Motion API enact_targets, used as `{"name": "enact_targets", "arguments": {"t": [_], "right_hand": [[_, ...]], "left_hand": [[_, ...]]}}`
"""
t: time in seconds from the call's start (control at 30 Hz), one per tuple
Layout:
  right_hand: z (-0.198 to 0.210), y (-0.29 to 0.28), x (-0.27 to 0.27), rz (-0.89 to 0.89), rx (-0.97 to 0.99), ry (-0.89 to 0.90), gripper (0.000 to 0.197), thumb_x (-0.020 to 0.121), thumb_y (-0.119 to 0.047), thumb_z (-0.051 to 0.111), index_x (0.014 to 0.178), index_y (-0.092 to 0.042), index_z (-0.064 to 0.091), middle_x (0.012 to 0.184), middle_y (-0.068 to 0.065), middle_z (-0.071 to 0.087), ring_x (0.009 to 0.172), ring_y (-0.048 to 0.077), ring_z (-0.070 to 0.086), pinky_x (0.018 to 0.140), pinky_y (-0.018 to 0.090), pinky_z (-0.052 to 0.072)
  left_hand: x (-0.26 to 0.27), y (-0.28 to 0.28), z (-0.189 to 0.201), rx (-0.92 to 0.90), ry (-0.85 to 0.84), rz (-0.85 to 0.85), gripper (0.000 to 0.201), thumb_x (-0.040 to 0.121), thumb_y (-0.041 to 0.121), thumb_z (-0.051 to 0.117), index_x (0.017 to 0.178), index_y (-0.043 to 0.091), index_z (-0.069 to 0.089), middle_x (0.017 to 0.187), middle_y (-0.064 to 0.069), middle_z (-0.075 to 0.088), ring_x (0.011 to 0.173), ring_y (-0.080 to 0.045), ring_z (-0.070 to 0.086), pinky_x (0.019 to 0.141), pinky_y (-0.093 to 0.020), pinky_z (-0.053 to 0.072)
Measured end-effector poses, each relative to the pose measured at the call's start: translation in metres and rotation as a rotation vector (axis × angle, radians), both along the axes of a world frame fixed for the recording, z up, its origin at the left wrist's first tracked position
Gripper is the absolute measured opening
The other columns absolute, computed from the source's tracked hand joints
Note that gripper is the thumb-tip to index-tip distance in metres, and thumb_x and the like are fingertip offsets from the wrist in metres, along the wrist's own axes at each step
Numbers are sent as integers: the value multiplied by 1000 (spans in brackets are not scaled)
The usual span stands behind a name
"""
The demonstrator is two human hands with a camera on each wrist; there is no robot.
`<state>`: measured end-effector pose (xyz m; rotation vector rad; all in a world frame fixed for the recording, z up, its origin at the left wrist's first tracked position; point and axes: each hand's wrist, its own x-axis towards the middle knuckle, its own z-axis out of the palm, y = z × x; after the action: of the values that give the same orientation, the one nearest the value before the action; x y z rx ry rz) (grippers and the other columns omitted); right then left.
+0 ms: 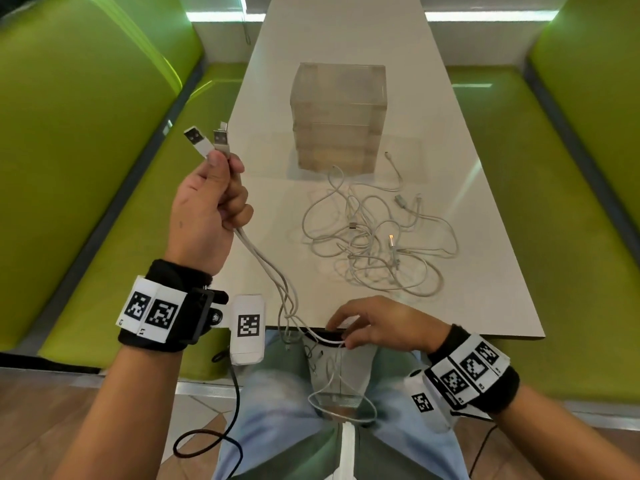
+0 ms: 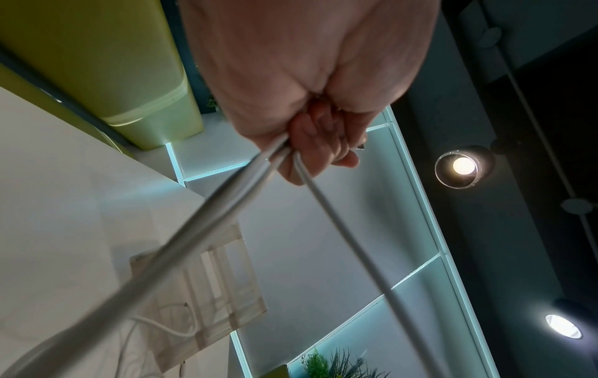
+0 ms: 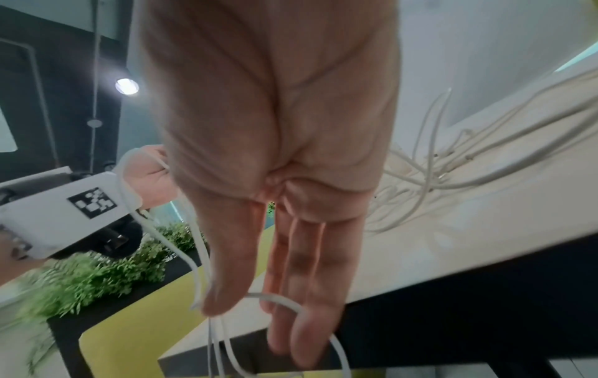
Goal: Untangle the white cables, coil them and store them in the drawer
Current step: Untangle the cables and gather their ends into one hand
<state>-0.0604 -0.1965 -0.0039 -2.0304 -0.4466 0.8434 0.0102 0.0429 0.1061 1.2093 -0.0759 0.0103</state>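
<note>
While the left hand (image 1: pixel 204 216) is rising in the left half of the head view, its fingers are curling tight around a bundle of white cables (image 1: pixel 266 268), with two USB plugs (image 1: pixel 207 140) sticking up above the thumb. The left wrist view is showing those curled fingers (image 2: pixel 320 143) clamping the cords, which are running down toward the lower left of that frame. Low in the centre of the head view, the right hand (image 1: pixel 377 323) is hovering at the near edge of the white table (image 1: pixel 502 289), its fingers fairly straight and held close together, one strand lying across them. In the right wrist view a cable loop (image 3: pixel 291 304) is passing between thumb and fingertips. A tangled pile (image 1: pixel 377 237) is lying on the table at centre right, just in front of the clear drawer unit (image 1: pixel 339 116). Loose ends are dangling over the person's lap (image 1: pixel 294 410).
</note>
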Motion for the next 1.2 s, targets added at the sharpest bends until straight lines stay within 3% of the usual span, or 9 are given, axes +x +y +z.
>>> {"name": "enact_targets", "arguments": {"t": [0.17,0.33,0.47,0.67,0.77,0.9,1.0,1.1,1.2], "right_hand": [[4,4,-1,-74,-20,-195,26,80,-23,72,106,-25,68,110,-9,59,100,5,56,83,20,49],[8,-4,10,-343,12,-209,13,86,-13,65,98,-15,69,94,-3,67,71,11,60,57,12,45],[13,-19,25,-565,-93,-512,12,85,-14,67,97,-17,66,93,-4,58,70,3,54,64,10,39],[30,-26,43,-294,-164,-181,13,85,-28,68,88,-16,72,78,-13,66,56,-3,55,53,8,40],[36,-23,62,-426,-56,-271,11,90,-22,62,95,-16,69,85,-5,66,56,8,58,45,7,38],[37,-27,101,-660,-110,-568,13,89,-15,60,98,-12,69,98,1,67,79,12,59,73,20,46],[26,-53,133,-713,-357,-557,23,89,-8,54,108,-7,67,115,11,65,107,25,58,90,30,42],[7,-77,147,-594,-672,-403,28,89,-5,52,114,-3,64,122,18,60,113,33,55,90,33,43],[-9,-87,146,-637,-657,-374,22,85,-6,59,106,-6,65,116,19,59,103,32,58,77,28,41]], "left_hand": [[-2,-4,1,-1,4,-13,33,102,30,34,80,17,55,65,0,15,49,-10,13,42,-19,16],[-3,-9,-4,-9,2,-48,35,101,31,36,77,19,58,67,-1,14,45,-6,18,41,-19,16],[-5,-14,-12,15,12,-75,33,101,30,37,77,18,57,63,2,18,46,-5,20,42,-20,17],[-7,-22,-23,61,25,-121,26,96,31,40,81,13,52,52,12,28,44,-4,22,42,-17,21],[-8,-24,-26,75,30,-130,27,97,31,40,81,14,53,52,13,29,44,-4,22,42,-17,22],[-9,-28,-28,87,38,-146,26,96,32,41,82,13,53,52,13,28,45,-4,22,42,-16,25],[-8,-29,-30,105,48,-155,25,94,32,43,83,13,53,53,12,28,46,-5,22,44,-17,23],[-7,-30,-33,124,68,-173,20,92,30,45,86,13,54,55,11,31,47,-6,23,47,-20,21],[-7,-32,-35,134,88,-185,17,97,24,44,89,14,56,59,9,34,49,-6,26,48,-19,25]]}}
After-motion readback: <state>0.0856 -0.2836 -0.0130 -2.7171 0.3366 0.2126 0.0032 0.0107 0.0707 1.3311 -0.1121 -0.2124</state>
